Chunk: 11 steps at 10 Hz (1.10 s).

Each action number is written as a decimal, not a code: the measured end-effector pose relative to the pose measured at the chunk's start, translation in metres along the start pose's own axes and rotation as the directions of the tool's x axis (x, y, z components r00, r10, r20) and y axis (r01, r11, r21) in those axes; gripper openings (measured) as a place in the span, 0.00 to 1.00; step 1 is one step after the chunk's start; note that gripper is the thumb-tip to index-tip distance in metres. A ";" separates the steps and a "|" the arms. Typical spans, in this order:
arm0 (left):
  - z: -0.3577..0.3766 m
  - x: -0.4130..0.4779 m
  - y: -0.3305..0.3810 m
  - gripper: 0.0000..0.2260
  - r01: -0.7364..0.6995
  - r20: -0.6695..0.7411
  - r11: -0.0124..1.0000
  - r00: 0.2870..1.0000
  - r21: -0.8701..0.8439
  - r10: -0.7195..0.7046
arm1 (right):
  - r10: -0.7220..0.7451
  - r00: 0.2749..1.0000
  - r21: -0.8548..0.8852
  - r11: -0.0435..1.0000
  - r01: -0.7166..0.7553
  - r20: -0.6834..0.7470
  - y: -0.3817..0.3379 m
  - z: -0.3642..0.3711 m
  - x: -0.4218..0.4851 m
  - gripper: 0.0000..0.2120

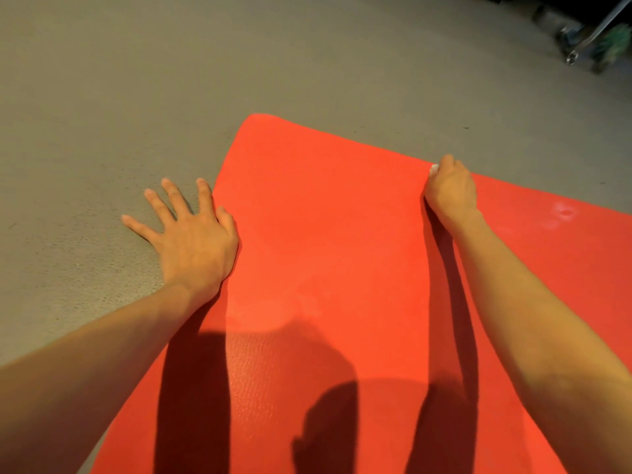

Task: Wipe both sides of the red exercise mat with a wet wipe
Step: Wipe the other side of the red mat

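The red exercise mat (325, 234) lies flat on the grey floor and fills the lower middle and right of the head view. My left hand (191, 241) presses flat with fingers spread, palm on the floor and thumb on the mat's left edge. My right hand (449, 191) is curled at the mat's far edge. A small white bit of the wet wipe (433, 169) shows at its fingertips; the rest of the wipe is hidden inside the hand. A pale damp patch (564, 212) shows on the mat to the right.
Grey carpeted floor (136, 80) surrounds the mat on the left and far side. Metal legs and dark gear (588, 46) stand at the far right corner. Shadows of my arms fall across the near part of the mat.
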<state>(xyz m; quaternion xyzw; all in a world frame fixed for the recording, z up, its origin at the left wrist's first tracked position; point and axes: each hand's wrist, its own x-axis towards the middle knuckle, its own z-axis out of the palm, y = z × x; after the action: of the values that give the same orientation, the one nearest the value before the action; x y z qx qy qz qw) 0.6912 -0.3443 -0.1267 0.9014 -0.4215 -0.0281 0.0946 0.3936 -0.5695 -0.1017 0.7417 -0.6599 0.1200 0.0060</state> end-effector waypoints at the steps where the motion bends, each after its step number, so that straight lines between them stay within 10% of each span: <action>1: 0.001 0.000 0.001 0.25 -0.006 -0.004 1.000 1.000 0.005 0.006 | -0.017 0.999 -0.088 0.996 0.022 0.052 -0.011 -0.004 0.002 0.16; 2: 0.001 0.000 0.000 0.25 -0.010 -0.005 1.000 1.000 0.010 0.010 | 0.147 0.987 -0.091 0.986 -0.141 0.060 -0.001 -0.007 0.006 0.18; 4: 0.001 0.001 0.001 0.25 -0.015 -0.001 1.000 1.000 -0.003 0.015 | -0.386 0.922 -0.092 0.917 0.388 0.037 -0.006 0.001 -0.024 0.17; 5: 0.001 0.000 0.000 0.25 -0.019 -0.002 1.000 1.000 -0.008 0.019 | -0.112 0.993 -0.124 0.987 0.106 -0.040 0.016 0.000 -0.017 0.18; 7: 0.002 0.001 0.001 0.25 -0.020 -0.009 1.000 1.000 -0.002 0.020 | -0.376 0.922 -0.111 0.917 0.384 0.091 0.011 -0.004 -0.019 0.18; 8: 0.001 0.001 0.000 0.25 -0.009 -0.002 1.000 1.000 -0.011 0.009 | -0.210 0.978 -0.175 0.962 0.210 0.016 0.016 -0.003 -0.011 0.18; 9: 0.002 0.001 0.001 0.25 -0.014 -0.001 1.000 1.000 -0.003 0.014 | -0.488 0.866 -0.080 0.864 0.497 0.110 -0.001 0.009 -0.039 0.19; 11: 0.003 0.002 0.000 0.25 -0.005 0.013 1.000 1.000 0.000 0.005 | -0.270 0.961 -0.176 0.945 0.276 0.058 0.004 -0.004 -0.039 0.18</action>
<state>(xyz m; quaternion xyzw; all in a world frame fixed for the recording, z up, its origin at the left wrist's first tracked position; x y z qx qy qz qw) 0.6925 -0.3459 -0.1295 0.9002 -0.4244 -0.0337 0.0921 0.3846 -0.5315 -0.1052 0.8241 -0.5591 0.0447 0.0796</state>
